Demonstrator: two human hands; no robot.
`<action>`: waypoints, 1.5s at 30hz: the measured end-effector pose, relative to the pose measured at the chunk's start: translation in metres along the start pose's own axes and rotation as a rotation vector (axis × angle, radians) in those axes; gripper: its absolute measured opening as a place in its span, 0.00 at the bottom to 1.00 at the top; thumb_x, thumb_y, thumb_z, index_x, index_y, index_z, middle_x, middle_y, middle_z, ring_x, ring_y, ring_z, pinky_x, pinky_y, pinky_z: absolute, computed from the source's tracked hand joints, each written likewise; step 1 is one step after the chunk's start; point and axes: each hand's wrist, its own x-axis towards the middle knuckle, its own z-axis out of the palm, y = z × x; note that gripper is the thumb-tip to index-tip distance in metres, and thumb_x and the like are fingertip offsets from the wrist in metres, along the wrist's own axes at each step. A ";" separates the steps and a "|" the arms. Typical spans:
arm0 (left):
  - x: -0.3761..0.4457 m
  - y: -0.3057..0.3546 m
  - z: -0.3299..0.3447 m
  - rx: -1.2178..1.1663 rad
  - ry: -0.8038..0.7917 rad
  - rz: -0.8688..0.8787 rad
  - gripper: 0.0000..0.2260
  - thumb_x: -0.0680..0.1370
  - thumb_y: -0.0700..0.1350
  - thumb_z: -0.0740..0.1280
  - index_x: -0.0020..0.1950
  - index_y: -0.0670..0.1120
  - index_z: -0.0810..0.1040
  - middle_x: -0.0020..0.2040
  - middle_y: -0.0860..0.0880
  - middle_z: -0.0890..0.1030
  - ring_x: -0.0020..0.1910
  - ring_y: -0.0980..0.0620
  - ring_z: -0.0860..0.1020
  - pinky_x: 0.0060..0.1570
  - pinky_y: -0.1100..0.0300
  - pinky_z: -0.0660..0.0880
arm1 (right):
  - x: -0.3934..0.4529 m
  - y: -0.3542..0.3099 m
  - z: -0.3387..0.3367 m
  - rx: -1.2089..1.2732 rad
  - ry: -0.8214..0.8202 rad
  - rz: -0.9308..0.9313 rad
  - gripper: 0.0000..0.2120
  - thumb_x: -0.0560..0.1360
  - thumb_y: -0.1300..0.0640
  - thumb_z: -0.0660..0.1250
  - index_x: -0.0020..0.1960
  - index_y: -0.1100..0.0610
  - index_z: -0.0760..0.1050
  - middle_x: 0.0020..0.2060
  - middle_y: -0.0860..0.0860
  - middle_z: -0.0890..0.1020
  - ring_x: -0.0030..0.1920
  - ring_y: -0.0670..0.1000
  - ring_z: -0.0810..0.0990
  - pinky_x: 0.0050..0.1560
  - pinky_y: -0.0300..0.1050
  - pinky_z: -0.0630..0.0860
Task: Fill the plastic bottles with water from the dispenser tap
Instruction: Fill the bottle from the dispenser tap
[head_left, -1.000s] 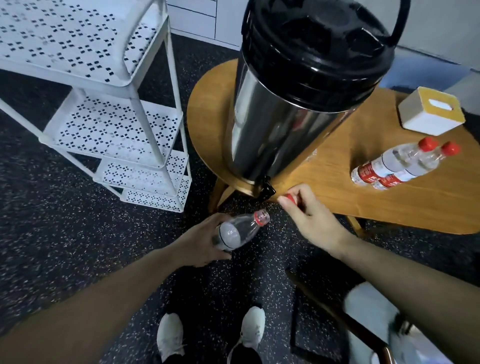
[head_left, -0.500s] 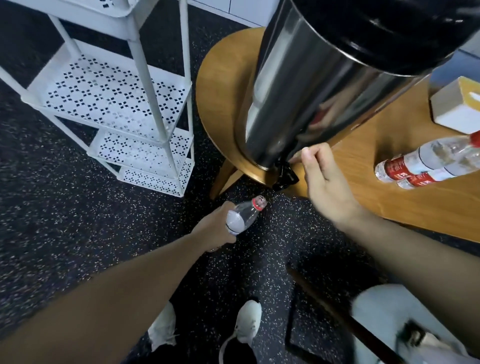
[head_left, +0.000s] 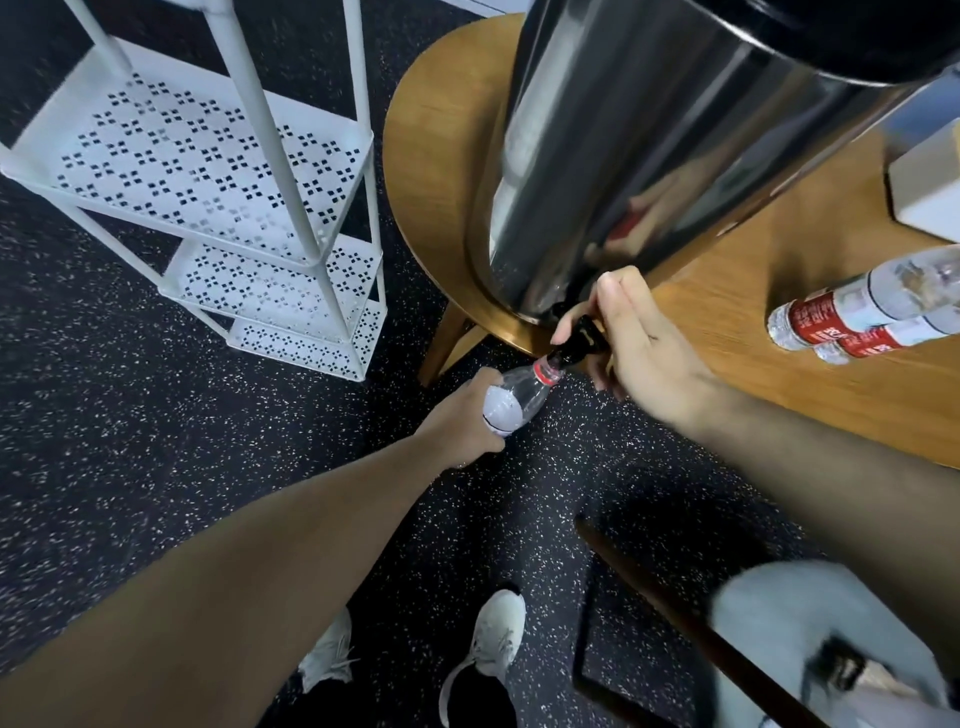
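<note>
The left hand (head_left: 457, 415) grips the bottle (head_left: 514, 400) round its body, fingers curled, holding it off the worktop's (head_left: 779, 364) near edge with its long axis tilted up and right, mouth set right under the black tap (head_left: 579, 345). The right hand (head_left: 644, 343) is the nearer one to the lever, fingers curled about the tap; whether water runs I cannot tell. Two more bottles (head_left: 857, 317) lie on their sides, far right on the worktop.

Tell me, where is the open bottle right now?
Center of the head view: the left hand holds the bottle with its mouth right under the dispenser's black tap.
</note>
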 end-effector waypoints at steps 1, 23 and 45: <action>0.001 0.001 0.001 -0.009 0.004 0.002 0.34 0.68 0.40 0.76 0.68 0.54 0.64 0.57 0.51 0.74 0.52 0.47 0.77 0.48 0.52 0.77 | 0.000 -0.001 0.000 0.006 -0.008 0.001 0.16 0.83 0.43 0.46 0.50 0.54 0.62 0.47 0.48 0.83 0.27 0.53 0.74 0.27 0.41 0.70; 0.010 0.002 0.005 -0.077 0.033 0.028 0.35 0.68 0.40 0.77 0.68 0.54 0.64 0.60 0.49 0.75 0.53 0.47 0.77 0.49 0.54 0.75 | 0.008 -0.013 0.003 -0.667 -0.147 -0.121 0.16 0.79 0.38 0.44 0.52 0.49 0.59 0.34 0.44 0.77 0.36 0.57 0.74 0.43 0.47 0.65; 0.014 0.001 -0.001 -0.155 -0.025 0.049 0.30 0.70 0.37 0.72 0.70 0.50 0.67 0.55 0.41 0.80 0.53 0.40 0.80 0.40 0.67 0.70 | -0.001 0.002 0.034 -1.191 -0.226 -0.617 0.25 0.79 0.39 0.49 0.50 0.58 0.74 0.35 0.54 0.77 0.21 0.56 0.73 0.22 0.40 0.59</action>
